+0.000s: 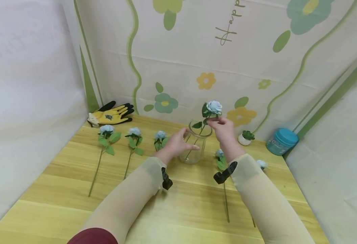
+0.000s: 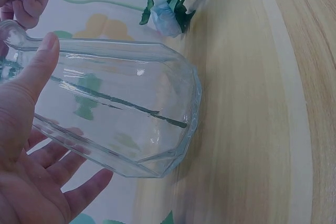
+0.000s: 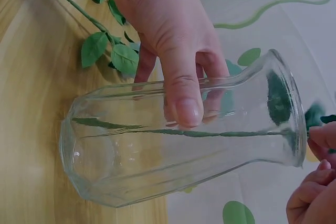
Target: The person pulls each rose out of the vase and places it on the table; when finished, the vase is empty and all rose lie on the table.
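Note:
A clear glass vase [image 1: 199,151] stands upright on the wooden table. My left hand [image 1: 176,144] holds its side, thumb across the front and fingers round the back. Above the rim, my right hand [image 1: 225,130] pinches the stem of a pale blue artificial rose [image 1: 214,106] just under its bloom. That stem [image 3: 220,134] runs down inside the vase, its lower end close to the bottom, and one leaf [image 3: 278,98] shows inside the neck. The bloom is above the vase, leaning right.
Left of the vase lie more blue roses [image 1: 106,129], [image 1: 134,132] and another rose [image 1: 160,135]; a rose [image 1: 221,159] and one partly hidden rose [image 1: 261,164] lie right. Yellow-black gloves [image 1: 111,114] sit back left, a potted succulent [image 1: 246,137] and blue tub [image 1: 282,141] back right.

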A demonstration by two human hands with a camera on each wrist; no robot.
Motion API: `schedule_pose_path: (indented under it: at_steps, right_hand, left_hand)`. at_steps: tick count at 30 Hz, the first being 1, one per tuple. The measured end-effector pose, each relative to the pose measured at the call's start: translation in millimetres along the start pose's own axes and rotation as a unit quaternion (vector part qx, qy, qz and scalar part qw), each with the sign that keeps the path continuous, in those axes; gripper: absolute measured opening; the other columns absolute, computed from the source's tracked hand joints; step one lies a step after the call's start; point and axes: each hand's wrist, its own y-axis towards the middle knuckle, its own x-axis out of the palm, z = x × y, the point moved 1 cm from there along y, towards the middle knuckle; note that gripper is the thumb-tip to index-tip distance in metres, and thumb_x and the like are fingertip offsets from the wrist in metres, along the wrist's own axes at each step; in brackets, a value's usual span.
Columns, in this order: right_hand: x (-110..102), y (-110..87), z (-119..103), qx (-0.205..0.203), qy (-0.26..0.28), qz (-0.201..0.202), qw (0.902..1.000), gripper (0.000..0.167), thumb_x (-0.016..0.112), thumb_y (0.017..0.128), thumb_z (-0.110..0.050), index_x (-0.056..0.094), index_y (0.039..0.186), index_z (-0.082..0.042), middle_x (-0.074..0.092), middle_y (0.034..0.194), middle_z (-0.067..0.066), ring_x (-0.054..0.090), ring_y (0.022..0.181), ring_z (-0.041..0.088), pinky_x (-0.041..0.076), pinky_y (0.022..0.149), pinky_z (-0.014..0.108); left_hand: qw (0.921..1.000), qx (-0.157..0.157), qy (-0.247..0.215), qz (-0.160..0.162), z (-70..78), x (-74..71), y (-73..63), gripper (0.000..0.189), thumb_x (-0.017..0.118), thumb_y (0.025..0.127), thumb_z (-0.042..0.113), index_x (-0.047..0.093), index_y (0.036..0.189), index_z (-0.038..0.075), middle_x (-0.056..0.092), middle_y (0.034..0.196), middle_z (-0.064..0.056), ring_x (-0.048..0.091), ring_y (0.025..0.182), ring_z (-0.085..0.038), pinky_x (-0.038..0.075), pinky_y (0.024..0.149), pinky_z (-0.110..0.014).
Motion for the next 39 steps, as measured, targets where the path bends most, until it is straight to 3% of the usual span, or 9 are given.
schedule_pose_path:
  at_steps: [4,12,15,18,22,25,29,34,39]
  right_hand:
    - [-0.1,-0.4,-0.6,0.004,-0.006,0.007,1.0,0.027,0.071,0.093,-0.022,0.069,0.11,-0.001,0.048,0.09,0.005,0.042,0.086,0.019,0.035,0.071,0.033]
    - [5.2,6.1,-0.3,0.028,-0.02,-0.013,0.9993,0.033,0.074,0.091,-0.027,0.071,0.116,-0.006,0.053,0.114,0.009,0.047,0.11,0.027,0.041,0.093,0.043]
    - [8.2,9.2,-0.4,0.032,-0.029,-0.011,0.999,0.033,0.075,0.09,-0.029,0.071,0.114,-0.007,0.053,0.122,0.009,0.047,0.115,0.028,0.041,0.095,0.045]
    - [10.2,12.1,0.1,0.026,-0.034,-0.003,0.9991,0.031,0.075,0.09,-0.028,0.071,0.112,-0.006,0.053,0.118,0.01,0.049,0.109,0.028,0.043,0.087,0.043]
    - [10.5,13.2,0.8,0.023,-0.028,0.01,0.9993,0.028,0.074,0.091,-0.025,0.07,0.109,-0.005,0.05,0.098,0.008,0.046,0.09,0.024,0.04,0.072,0.036]
    - [6.8,10.9,-1.6,0.015,-0.009,0.017,0.9997,0.028,0.074,0.091,-0.024,0.07,0.109,-0.003,0.051,0.094,0.004,0.045,0.086,0.019,0.039,0.07,0.033]
    - [-10.2,8.0,-15.3,-0.004,0.031,0.022,0.9993,0.025,0.074,0.091,-0.021,0.068,0.108,-0.004,0.059,0.099,0.0,0.05,0.088,0.015,0.042,0.074,0.03]
    - [-47.9,8.7,-47.1,-0.048,0.07,0.049,0.9951,0.016,0.076,0.09,-0.019,0.069,0.1,-0.01,0.065,0.091,-0.004,0.055,0.082,0.015,0.046,0.066,0.023]
    - [-91.2,7.2,-83.0,-0.109,0.17,0.07,0.9768,0.01,0.079,0.085,-0.008,0.07,0.091,-0.007,0.07,0.083,-0.001,0.064,0.08,0.015,0.051,0.065,0.022]
  left_hand:
    - [1.0,0.002,-0.002,-0.002,0.6,0.5,0.1,0.099,0.081,0.066,0.064,0.042,0.144,0.015,0.048,0.147,-0.009,0.046,0.132,-0.028,0.043,0.103,-0.045]
    - [0.9999,0.001,-0.01,-0.009,0.6,2.4,0.4,0.099,0.082,0.068,0.061,0.041,0.145,0.015,0.046,0.148,-0.01,0.043,0.135,-0.026,0.042,0.105,-0.043]
    - [0.9999,0.002,-0.013,-0.007,0.5,2.9,0.7,0.099,0.082,0.068,0.061,0.041,0.145,0.015,0.046,0.148,-0.01,0.043,0.135,-0.026,0.041,0.105,-0.043]
    - [0.9999,0.003,-0.014,-0.006,0.8,3.2,0.8,0.098,0.083,0.068,0.061,0.042,0.144,0.015,0.046,0.148,-0.01,0.044,0.135,-0.027,0.041,0.105,-0.043]
    - [0.9999,0.006,-0.012,-0.006,1.1,3.8,1.0,0.095,0.083,0.069,0.059,0.043,0.143,0.014,0.048,0.147,-0.011,0.045,0.134,-0.027,0.042,0.104,-0.043]
    - [0.9998,0.007,-0.015,-0.007,1.2,4.0,0.8,0.094,0.083,0.07,0.058,0.043,0.143,0.015,0.047,0.147,-0.011,0.044,0.134,-0.028,0.042,0.104,-0.044]
    - [0.9995,0.006,-0.028,-0.011,1.2,3.8,-0.1,0.096,0.083,0.069,0.058,0.042,0.145,0.015,0.045,0.149,-0.013,0.043,0.135,-0.03,0.042,0.104,-0.045]
    - [0.9995,0.002,-0.031,-0.006,1.1,2.0,-1.2,0.094,0.085,0.071,0.053,0.042,0.145,0.015,0.044,0.15,-0.011,0.042,0.136,-0.029,0.039,0.106,-0.045]
    - [0.9997,0.0,-0.023,-0.001,-0.5,0.5,-0.2,0.094,0.085,0.072,0.052,0.041,0.146,0.015,0.044,0.15,-0.01,0.042,0.136,-0.028,0.039,0.107,-0.045]
